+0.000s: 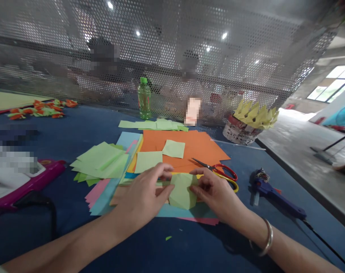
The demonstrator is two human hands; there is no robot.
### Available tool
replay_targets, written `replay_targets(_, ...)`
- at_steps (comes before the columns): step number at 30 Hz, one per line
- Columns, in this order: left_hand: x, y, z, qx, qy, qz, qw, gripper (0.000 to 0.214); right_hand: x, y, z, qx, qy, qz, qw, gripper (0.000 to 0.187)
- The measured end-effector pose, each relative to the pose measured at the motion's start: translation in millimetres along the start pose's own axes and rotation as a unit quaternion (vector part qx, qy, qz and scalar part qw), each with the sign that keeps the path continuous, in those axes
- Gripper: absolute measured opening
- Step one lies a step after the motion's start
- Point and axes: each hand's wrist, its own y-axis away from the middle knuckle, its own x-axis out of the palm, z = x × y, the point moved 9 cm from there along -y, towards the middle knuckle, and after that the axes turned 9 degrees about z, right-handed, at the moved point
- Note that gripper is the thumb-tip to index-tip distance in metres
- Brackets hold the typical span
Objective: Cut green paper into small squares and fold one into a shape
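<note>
A small light green sheet of paper (183,192) is held upright between my two hands, its lower corners looking cut or folded off. My left hand (145,193) has its thumb at the paper's left edge, with the fingers curled behind. On the opposite edge, my right hand (217,195) pinches the paper with thumb and fingers. Scissors (225,173) with red and yellow handles lie just beyond my right hand. Beneath are stacked coloured sheets, an orange sheet (186,146) on top, bearing two light green squares (149,162).
Light green paper pieces (101,161) lie left of the stack, with green strips (155,124) behind it. A green bottle (144,99) stands by the mesh partition. A blue glue gun (280,197) is at right, near a pot with yellow paper petals (240,129). Orange paper flowers (44,109) lie far left.
</note>
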Motion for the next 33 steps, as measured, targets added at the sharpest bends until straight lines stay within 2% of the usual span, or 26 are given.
replay_targets(3, -9.5, 3.4, -12.1, 0.067, -0.040, -0.033, 0.996, 0.037, -1.9, -1.4, -2.4, 0.003, -0.070, 0.004, 0.998, 0.031)
replay_targets(6, -2.4, 5.3, -24.7, 0.129, -0.070, 0.022, 0.989, 0.050, -0.8, -2.4, -2.5, 0.005, -0.166, 0.021, 0.986, 0.035)
replay_targets(8, 3.4, 6.5, -29.4, 0.149, -0.091, 0.051, 0.983, 0.056, 1.6, -2.3, -1.2, 0.005, -0.213, 0.032, 0.976, 0.038)
replay_targets(12, 6.4, 8.8, -37.1, 0.190, -0.119, 0.037, 0.974, 0.052, 7.1, -1.6, 0.2, 0.005, -0.242, 0.043, 0.969, 0.041)
replay_targets(14, 6.4, 9.9, -41.3, 0.222, -0.119, 0.024, 0.967, 0.039, 6.8, -1.2, 0.0, 0.003, -0.203, 0.036, 0.979, 0.039)
replay_targets(17, 5.8, 9.3, -42.7, 0.246, -0.111, 0.016, 0.963, 0.029, -5.1, 1.6, 7.3, -0.020, -0.051, -0.013, 0.998, 0.028)
replay_targets(20, 6.7, 7.5, -40.1, 0.241, -0.112, 0.022, 0.964, 0.027, -20.0, 10.0, 32.6, -0.098, 0.105, -0.074, 0.987, 0.017)
replay_targets(21, 7.8, 7.6, -39.6, 0.240, -0.114, 0.027, 0.964, 0.026, -20.5, 12.9, 41.3, -0.125, 0.131, -0.072, 0.981, 0.016)
replay_targets(23, 11.1, 8.6, -39.0, 0.237, -0.121, 0.042, 0.963, 0.025, -12.5, 16.7, 54.0, -0.168, 0.156, -0.020, 0.973, 0.019)
replay_targets(26, 15.2, 11.5, -39.4, 0.242, -0.124, 0.056, 0.961, 0.024, 6.6, 21.7, 62.9, -0.199, 0.195, 0.063, 0.958, 0.042)
replay_targets(28, 16.3, 12.2, -38.3, 0.239, -0.116, 0.058, 0.962, 0.023, 14.5, 23.5, 63.5, -0.199, 0.227, 0.077, 0.950, 0.052)
replay_targets(30, 16.1, 11.3, -35.2, 0.228, -0.102, 0.058, 0.967, 0.021, 17.8, 23.4, 61.7, -0.190, 0.246, 0.075, 0.947, 0.046)
replay_targets(33, 14.4, 7.8, -27.3, 0.189, -0.084, 0.054, 0.977, 0.024, 17.6, 21.7, 58.5, -0.184, 0.245, 0.076, 0.949, 0.021)
